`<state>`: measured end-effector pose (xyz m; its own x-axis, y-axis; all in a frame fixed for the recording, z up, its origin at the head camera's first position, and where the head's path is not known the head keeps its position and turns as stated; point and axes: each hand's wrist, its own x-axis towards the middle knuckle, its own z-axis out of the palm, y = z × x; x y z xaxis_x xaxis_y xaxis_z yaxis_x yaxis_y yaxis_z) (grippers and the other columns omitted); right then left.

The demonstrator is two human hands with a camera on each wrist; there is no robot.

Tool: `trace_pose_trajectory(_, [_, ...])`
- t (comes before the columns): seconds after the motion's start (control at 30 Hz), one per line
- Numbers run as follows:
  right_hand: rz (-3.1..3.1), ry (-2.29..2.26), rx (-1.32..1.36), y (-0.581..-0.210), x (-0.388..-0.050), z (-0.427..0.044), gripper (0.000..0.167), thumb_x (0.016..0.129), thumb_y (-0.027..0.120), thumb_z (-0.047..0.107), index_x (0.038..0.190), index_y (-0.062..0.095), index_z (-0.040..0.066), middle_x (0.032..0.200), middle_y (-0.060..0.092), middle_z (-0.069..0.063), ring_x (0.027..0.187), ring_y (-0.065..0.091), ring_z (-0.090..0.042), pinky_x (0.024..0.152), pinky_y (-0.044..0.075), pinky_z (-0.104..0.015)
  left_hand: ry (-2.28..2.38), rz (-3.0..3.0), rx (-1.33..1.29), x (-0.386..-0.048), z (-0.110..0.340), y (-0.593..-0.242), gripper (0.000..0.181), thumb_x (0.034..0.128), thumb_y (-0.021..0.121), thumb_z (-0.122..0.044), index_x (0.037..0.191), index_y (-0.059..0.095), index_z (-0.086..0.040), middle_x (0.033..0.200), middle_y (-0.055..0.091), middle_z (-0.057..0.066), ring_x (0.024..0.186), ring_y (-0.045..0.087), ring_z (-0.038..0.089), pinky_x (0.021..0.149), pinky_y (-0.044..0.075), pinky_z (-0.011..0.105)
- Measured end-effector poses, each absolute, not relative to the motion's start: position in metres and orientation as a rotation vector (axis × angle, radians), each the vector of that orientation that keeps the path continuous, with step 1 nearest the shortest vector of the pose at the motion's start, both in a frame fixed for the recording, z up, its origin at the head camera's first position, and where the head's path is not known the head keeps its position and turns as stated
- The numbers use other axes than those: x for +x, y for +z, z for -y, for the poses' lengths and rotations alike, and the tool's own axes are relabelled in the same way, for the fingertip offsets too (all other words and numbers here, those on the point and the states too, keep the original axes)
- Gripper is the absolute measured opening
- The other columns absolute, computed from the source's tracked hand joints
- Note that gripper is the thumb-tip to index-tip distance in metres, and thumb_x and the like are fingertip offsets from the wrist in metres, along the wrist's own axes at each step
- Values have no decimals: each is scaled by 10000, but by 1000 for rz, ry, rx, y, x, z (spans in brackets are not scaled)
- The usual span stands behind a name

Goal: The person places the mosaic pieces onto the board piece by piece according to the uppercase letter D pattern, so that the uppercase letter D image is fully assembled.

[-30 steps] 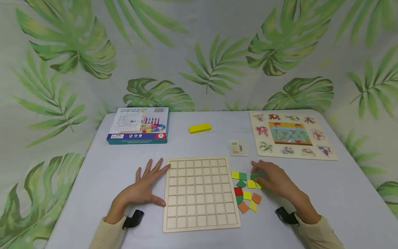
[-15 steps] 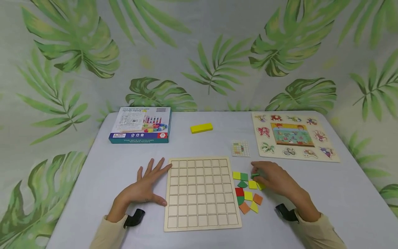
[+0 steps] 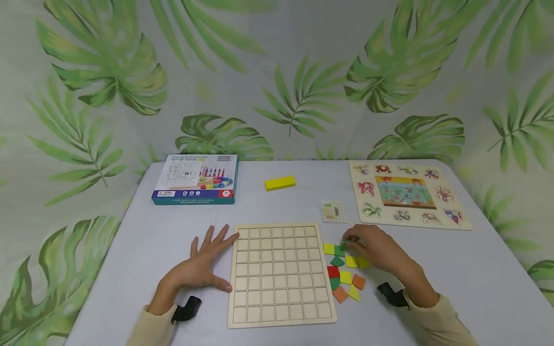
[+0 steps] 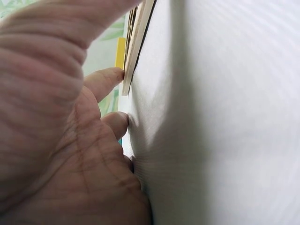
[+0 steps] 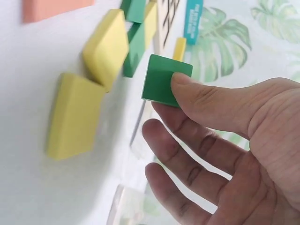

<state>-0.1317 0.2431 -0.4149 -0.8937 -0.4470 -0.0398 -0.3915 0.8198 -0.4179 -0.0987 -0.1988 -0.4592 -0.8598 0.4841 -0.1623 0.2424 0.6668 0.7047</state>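
Grid board (image 3: 281,275), frame centre: flat, so I can cross above.
Its left edge: the left hand (image 3: 199,264) blocks me.
Its right edge: loose tiles (image 3: 345,277) crowd it, the right hand (image 3: 378,244) near them.
Upper middle: I have a gap below the yellow block (image 3: 280,183).
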Motion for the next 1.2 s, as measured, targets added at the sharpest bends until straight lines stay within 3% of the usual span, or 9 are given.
trace_pose_trajectory(0.23, [-2867, -591, -687, -411, -136, -229, 74, 896, 748, 147, 970, 747, 145, 871, 695, 79, 799, 597, -85, 784, 546, -363, 1022, -2554, 607, -99, 199, -461, 1244, 587, 938, -425, 1597, 263, -157, 1680, 23, 204, 1493, -183, 509, 1070, -209, 740])
trace_pose_trajectory(0.8, [-2829, -703, -808, -404, -144, -183, 68, 924, 704, 87, 982, 724, 117, 906, 721, 27, 832, 652, -133, 732, 551, -328, 995, -2542, 565, -100, 200, -460, 1242, 591, 933, -451, 1602, 256, -198, 1692, 4, 160, 1503, -219, 458, 1081, -220, 725])
trace_pose_trajectory(1.2, [-2822, -762, -827, -401, -146, -158, 80, 929, 703, 96, 993, 735, 131, 925, 735, 24, 862, 662, -131, 766, 552, -325, 1015, -2531, 571, -99, 200, -461, 1233, 599, 931, -440, 1601, 258, -185, 1690, 6, 172, 1501, -219, 465, 1077, -225, 722])
